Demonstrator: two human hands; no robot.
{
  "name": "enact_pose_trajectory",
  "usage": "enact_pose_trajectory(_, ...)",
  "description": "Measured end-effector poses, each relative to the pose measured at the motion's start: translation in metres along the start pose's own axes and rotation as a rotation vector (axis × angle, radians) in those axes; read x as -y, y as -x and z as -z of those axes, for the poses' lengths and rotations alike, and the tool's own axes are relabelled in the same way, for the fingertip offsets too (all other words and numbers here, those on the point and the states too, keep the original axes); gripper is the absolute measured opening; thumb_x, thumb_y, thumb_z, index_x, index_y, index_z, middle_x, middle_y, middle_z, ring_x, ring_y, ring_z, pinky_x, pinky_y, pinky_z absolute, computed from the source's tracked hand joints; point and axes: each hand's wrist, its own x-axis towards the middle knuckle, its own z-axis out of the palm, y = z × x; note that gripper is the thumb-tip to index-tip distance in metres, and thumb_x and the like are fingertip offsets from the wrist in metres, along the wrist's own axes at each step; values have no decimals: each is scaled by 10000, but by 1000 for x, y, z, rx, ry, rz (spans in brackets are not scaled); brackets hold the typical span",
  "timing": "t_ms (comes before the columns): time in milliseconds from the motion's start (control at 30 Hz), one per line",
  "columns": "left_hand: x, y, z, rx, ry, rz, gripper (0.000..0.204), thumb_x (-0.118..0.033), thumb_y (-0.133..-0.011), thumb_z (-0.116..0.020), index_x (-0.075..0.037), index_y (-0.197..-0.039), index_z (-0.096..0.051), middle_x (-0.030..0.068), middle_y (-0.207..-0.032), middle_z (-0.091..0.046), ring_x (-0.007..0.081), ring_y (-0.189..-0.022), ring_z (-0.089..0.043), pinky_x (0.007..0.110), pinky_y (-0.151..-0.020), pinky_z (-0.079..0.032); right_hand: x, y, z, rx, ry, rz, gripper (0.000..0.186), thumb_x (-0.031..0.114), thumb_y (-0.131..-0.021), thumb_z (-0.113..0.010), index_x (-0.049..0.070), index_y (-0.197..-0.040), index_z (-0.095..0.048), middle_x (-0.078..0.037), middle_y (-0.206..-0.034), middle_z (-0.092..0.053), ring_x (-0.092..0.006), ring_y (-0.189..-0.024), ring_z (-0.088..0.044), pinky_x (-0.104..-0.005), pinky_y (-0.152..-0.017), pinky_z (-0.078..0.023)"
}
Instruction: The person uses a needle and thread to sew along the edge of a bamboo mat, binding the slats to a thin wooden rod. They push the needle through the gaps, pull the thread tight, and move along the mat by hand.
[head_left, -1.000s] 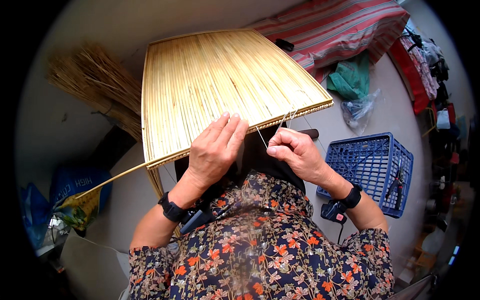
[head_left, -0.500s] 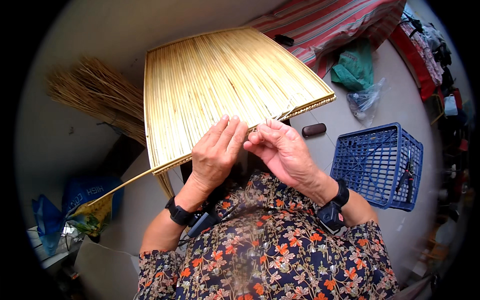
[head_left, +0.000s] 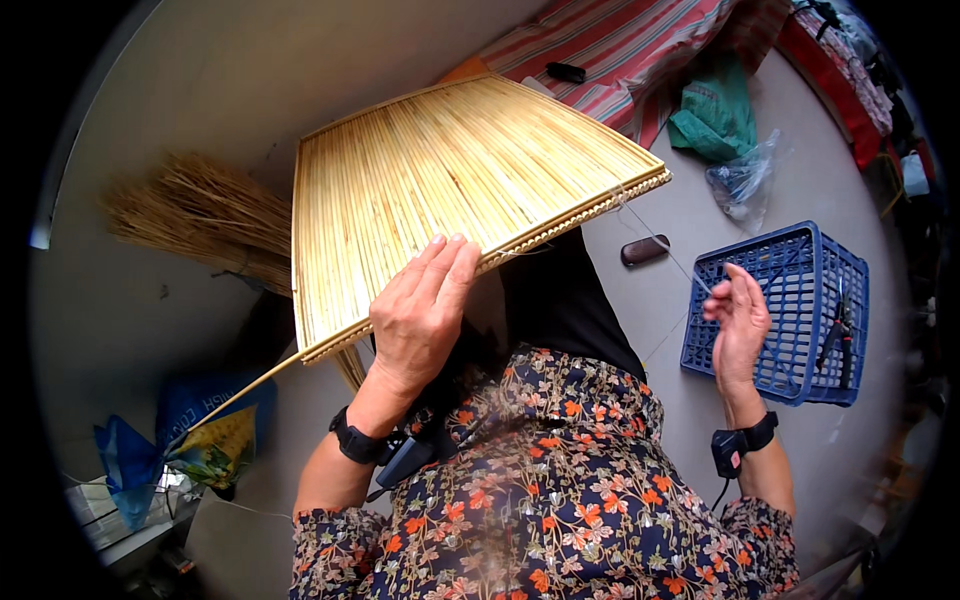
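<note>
Reed panel (head_left: 450,170): tilted, left of blue crate (head_left: 812,310).
Left hand (head_left: 418,320): laid over panel's near edge, left of crate; thumb hidden, can't tell if clamped.
Right hand (head_left: 738,320): overlapping crate's left part, half-curled; can't tell if pinching.
Thread (head_left: 665,246): slanting from panel to right hand.
Pliers (head_left: 838,335): at crate's right side.

Left hand (head_left: 415,325) outstretched — right hand (head_left: 740,325) upright, well apart, fingers curled.
</note>
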Motion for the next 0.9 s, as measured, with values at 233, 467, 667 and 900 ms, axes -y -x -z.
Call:
enact_pose_trajectory(233, 1, 5, 3, 33, 28, 26, 496, 8, -823, -839, -52, -1305, -737, 142, -1250, -792, 325, -1194, -765, 397, -980, -629, 51, 45, -85, 552, 235, 74, 403, 125, -1163, -521, -14, -1541, -504, -150, -1123, -802, -167, -866, -789, -283, -738, -634)
enact_pose_trajectory(467, -4, 1, 4, 41, 69, 55, 468, 17, -836, -826, -13, -1291, -720, 158, -1237, -793, 331, -1198, -767, 401, -995, -623, 59, 21, -157, 752, -20, 210, 147, 39, -1018, -741, 12, -1143, -669, -104, -970, -768, -171, -855, -777, -285, -701, -622)
enact_pose_trajectory(667, -3, 3, 4, 52, 44, 19, 310, -81, -939, -741, -45, -1246, -756, 151, -1232, -793, 339, -1160, -775, 424, -934, -654, 59, 6, -183, 671, 320, 677, 147, 7, -896, -827, 13, -973, -702, -116, -836, -708, -264, -695, -721, -351, -593, -547)
enact_pose_trajectory(900, -6, -2, 6, 65, 54, 26, 271, -93, -935, -743, -46, -1199, -780, 155, -1243, -793, 345, -1163, -774, 428, -950, -657, 65, 9, -193, 740, 283, 429, 104, -24, -955, -768, -7, -1025, -694, -111, -889, -706, -213, -709, -732, -315, -613, -577)
